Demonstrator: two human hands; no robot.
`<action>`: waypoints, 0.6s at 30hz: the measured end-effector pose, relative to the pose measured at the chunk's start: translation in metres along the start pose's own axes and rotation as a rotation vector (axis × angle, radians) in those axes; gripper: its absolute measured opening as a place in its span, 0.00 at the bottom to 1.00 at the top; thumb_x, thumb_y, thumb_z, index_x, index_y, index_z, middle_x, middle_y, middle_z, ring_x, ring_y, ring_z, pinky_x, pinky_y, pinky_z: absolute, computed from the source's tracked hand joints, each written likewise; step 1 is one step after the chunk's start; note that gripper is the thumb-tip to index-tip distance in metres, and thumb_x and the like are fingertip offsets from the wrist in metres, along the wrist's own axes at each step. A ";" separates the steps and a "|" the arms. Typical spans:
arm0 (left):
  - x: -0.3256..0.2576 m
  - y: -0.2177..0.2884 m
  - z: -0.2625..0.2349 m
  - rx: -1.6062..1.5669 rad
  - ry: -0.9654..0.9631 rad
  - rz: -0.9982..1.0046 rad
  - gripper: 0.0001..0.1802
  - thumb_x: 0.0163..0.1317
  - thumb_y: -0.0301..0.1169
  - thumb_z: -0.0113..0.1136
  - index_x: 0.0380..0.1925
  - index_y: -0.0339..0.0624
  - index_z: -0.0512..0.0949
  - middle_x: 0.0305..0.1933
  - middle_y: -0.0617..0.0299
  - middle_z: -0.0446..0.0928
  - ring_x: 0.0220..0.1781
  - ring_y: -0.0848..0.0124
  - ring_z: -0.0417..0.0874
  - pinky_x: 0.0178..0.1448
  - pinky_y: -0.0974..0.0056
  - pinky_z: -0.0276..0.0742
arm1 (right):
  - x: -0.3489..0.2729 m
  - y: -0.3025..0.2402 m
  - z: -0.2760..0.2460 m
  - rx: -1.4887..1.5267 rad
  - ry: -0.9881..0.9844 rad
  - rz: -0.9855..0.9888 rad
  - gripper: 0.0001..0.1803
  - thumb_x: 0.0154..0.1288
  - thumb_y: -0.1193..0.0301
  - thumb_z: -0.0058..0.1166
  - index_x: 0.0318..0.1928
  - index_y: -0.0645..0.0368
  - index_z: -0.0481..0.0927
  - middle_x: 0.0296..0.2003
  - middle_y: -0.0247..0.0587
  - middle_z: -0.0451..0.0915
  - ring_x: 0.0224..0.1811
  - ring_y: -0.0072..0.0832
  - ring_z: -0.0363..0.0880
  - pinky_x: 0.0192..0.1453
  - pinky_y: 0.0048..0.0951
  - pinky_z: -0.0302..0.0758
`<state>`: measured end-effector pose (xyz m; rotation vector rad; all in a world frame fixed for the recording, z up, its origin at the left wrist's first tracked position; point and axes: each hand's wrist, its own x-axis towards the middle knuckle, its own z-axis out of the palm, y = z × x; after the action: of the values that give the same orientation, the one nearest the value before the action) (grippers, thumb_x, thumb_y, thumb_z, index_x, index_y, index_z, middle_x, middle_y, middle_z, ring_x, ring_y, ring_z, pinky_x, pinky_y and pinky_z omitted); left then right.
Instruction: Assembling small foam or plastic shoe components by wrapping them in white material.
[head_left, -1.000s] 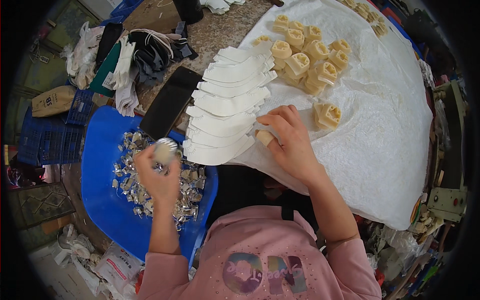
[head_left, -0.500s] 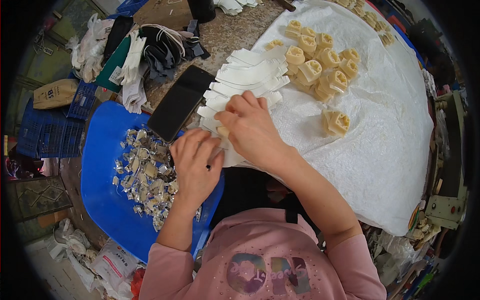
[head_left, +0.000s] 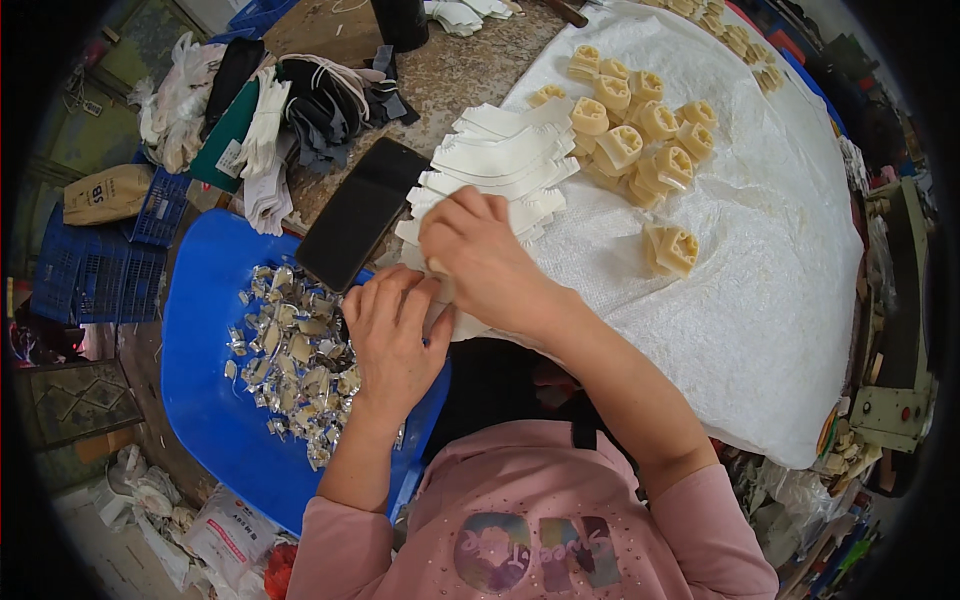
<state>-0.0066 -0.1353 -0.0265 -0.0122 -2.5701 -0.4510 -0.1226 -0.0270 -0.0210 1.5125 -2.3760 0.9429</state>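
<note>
"Meeting at the near end of the thin, curved white strips with notched edges, the hands were close together, weren't they?"

"They were. The left hand had its fingers stretched away from the body, and the right hand was bent just beyond and to the right of those fingertips."

"Clamped on anything?"

"I could not tell. The knuckles hid whatever was between the fingers; both hands were over the nearest strips. The others overlapped in a row beyond the right hand, lying on the mottled brown worktop and over the edge of the white woven plastic sheet."

"And left of the hands?"

"A large blue plastic tub, with small silvery and cream pieces scattered inside. The left forearm crossed its right side. A flat black rectangular phone lay just beyond the left hand, beside the strips."

"What was to the right?"

"Beyond the right hand, a heap of hollow cream-coloured moulded blocks rested on the sheet. One similar cream block sat apart from the heap, to the right of that hand."
</note>
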 end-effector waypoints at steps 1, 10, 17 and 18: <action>0.001 0.001 -0.002 0.004 -0.023 -0.013 0.17 0.42 0.25 0.66 0.35 0.42 0.77 0.43 0.58 0.75 0.49 0.60 0.74 0.54 0.57 0.61 | -0.006 0.002 -0.010 0.130 0.028 0.010 0.09 0.46 0.78 0.54 0.32 0.58 0.76 0.35 0.40 0.73 0.45 0.36 0.68 0.50 0.37 0.61; 0.012 0.005 -0.004 0.087 -0.074 0.049 0.16 0.40 0.25 0.66 0.34 0.42 0.78 0.41 0.61 0.74 0.49 0.60 0.74 0.54 0.56 0.60 | -0.056 0.000 -0.113 0.603 0.698 0.231 0.05 0.57 0.82 0.52 0.34 0.60 0.72 0.30 0.39 0.75 0.36 0.33 0.73 0.47 0.28 0.68; 0.031 0.076 0.001 -0.565 -0.175 0.114 0.17 0.49 0.24 0.60 0.41 0.35 0.77 0.36 0.54 0.73 0.36 0.56 0.74 0.41 0.56 0.69 | -0.074 -0.023 -0.117 0.126 0.241 0.102 0.15 0.41 0.84 0.52 0.32 0.56 0.73 0.33 0.36 0.75 0.39 0.39 0.71 0.46 0.38 0.66; 0.028 0.078 0.013 -0.632 -0.233 0.172 0.18 0.50 0.24 0.60 0.43 0.34 0.76 0.35 0.53 0.73 0.32 0.55 0.74 0.36 0.58 0.71 | -0.077 -0.024 -0.118 0.164 0.157 0.070 0.13 0.44 0.80 0.57 0.34 0.57 0.75 0.33 0.38 0.75 0.40 0.39 0.70 0.46 0.37 0.66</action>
<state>-0.0297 -0.0594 0.0016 -0.5306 -2.5015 -1.2303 -0.0879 0.0940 0.0462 1.3583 -2.3027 1.2517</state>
